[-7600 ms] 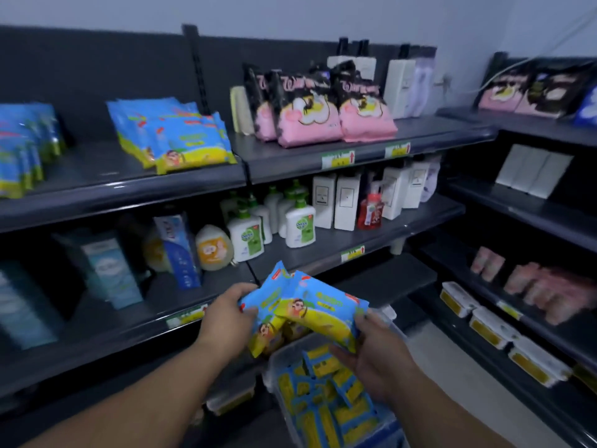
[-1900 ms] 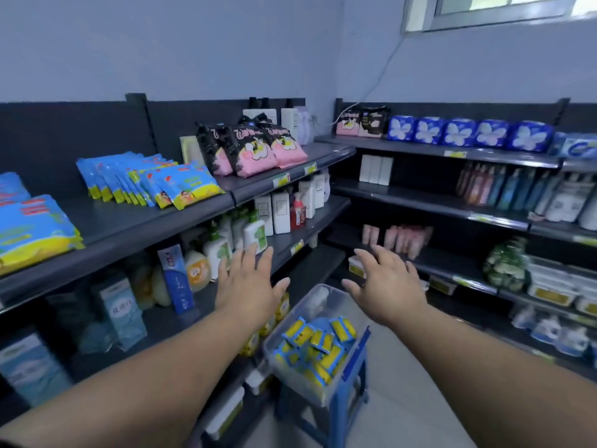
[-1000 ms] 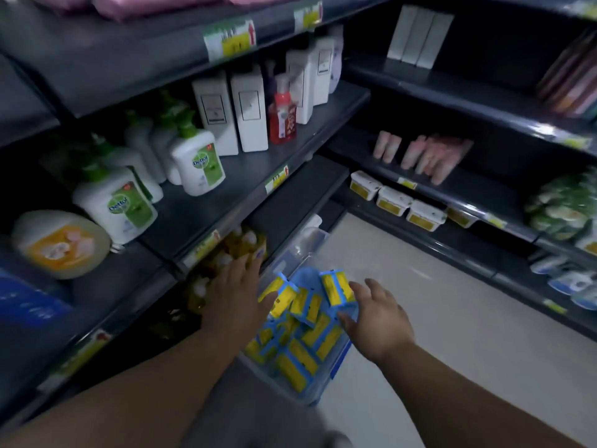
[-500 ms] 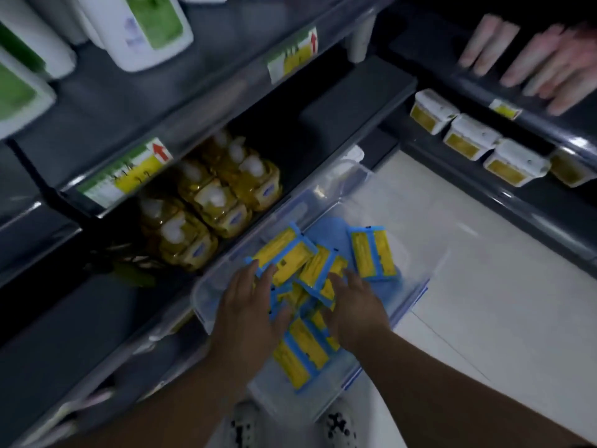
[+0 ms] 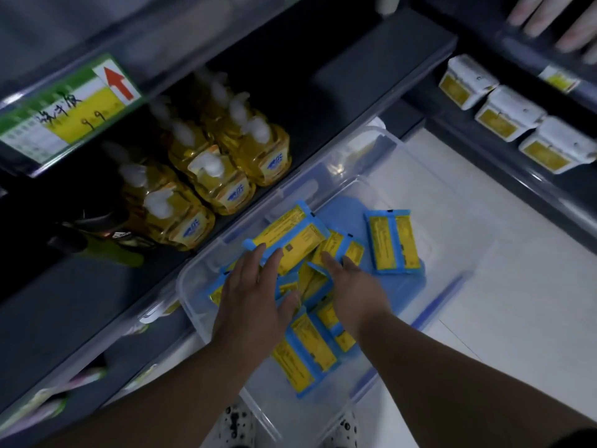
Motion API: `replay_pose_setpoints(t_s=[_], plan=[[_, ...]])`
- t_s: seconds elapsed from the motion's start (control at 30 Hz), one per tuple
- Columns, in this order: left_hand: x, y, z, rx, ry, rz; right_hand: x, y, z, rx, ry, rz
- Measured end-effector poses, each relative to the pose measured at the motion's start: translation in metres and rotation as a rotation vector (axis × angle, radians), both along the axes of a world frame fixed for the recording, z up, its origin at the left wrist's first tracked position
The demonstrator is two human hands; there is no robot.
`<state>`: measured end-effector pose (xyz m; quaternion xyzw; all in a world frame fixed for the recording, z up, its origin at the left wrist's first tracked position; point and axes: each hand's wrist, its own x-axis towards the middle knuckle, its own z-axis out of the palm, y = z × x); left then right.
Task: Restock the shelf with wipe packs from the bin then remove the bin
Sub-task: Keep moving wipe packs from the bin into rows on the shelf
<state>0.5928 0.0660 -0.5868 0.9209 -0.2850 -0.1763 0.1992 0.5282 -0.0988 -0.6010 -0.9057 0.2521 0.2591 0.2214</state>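
Both hands are down in the bin [image 5: 445, 195]. Left hand [image 5: 255, 302] lies spread, fingers [image 5: 258, 257] loose on a wipe pack [image 5: 290, 237] angling up-right; right hand [image 5: 355, 292] also isn't clamping anything.

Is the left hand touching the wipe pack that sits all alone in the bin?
Apart. The head view shows the left hand on the piled packs, while the lone wipe pack lies off to the right with bare bin floor between.

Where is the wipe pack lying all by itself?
The lone blue-and-yellow wipe pack lies in the clear plastic bin, right of the pile, beyond the right hand.
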Motion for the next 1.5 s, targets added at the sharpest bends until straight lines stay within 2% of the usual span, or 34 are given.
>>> replay_pose_setpoints(t_s=[0.17,0.33,0.53,0.7,0.77,0.87,0.93,1.03,1.1,1.23,1.4,1.5], plan=[[-0.004,-0.016,0.02,0.009,0.074,-0.001,-0.01,-0.018,0.025,-0.018,-0.149,-0.134],[-0.001,-0.034,0.044,-0.033,0.185,0.025,-0.024,-0.029,0.051,0.168,-0.456,-0.512],[0.006,-0.036,0.064,-0.114,0.288,0.094,-0.021,-0.034,0.069,0.583,-0.526,-0.871],[0.017,-0.019,0.067,-0.272,0.477,0.278,-0.004,-0.014,0.076,0.966,-0.487,-1.043],[0.02,-0.008,0.063,-0.342,0.555,0.368,0.001,-0.003,0.07,1.053,-0.438,-1.052],[0.025,0.01,0.053,-0.422,0.53,0.468,0.007,0.006,0.06,1.014,-0.352,-0.96],[0.026,0.019,0.049,-0.442,0.458,0.445,0.011,0.012,0.053,0.987,-0.338,-0.885],[0.031,0.032,0.043,-0.446,0.332,0.442,0.017,0.017,0.035,0.689,-0.303,-0.67],[0.035,0.039,0.039,-0.467,0.269,0.462,0.021,0.022,0.03,0.586,-0.289,-0.588],[0.039,0.05,0.034,-0.463,0.153,0.468,0.032,0.033,0.015,0.354,-0.27,-0.286],[0.048,0.066,0.027,-0.544,0.092,0.478,0.048,0.046,-0.009,0.234,-0.172,-0.177],[0.051,0.072,0.026,-0.565,0.045,0.478,0.057,0.048,-0.016,0.192,-0.152,-0.198]])
